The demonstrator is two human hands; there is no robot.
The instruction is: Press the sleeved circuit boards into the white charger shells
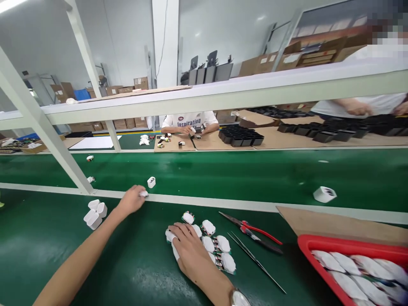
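My left hand [131,200] reaches to the pale rail of the bench, its fingers closed on a small white piece [143,194] that is partly hidden. Closer to me, my right hand [191,250] curls over a cluster of white-covered circuit boards [208,244], with white pieces between thumb and fingers. Green board edges and small parts show beside the white covers. Just right of the cluster lie tweezers [258,263] and red-and-black long-nose pliers [250,231]. Several white plastic cups [94,215] stand grouped left of my left forearm.
A red tray [306,250] of white-covered boards sits at the lower right by a cardboard sheet [344,225]. White housings [324,194] and small parts lie on the green belt [229,170]. A slanted post [60,140] rises at left. Two people work beyond, near black trays [241,136].
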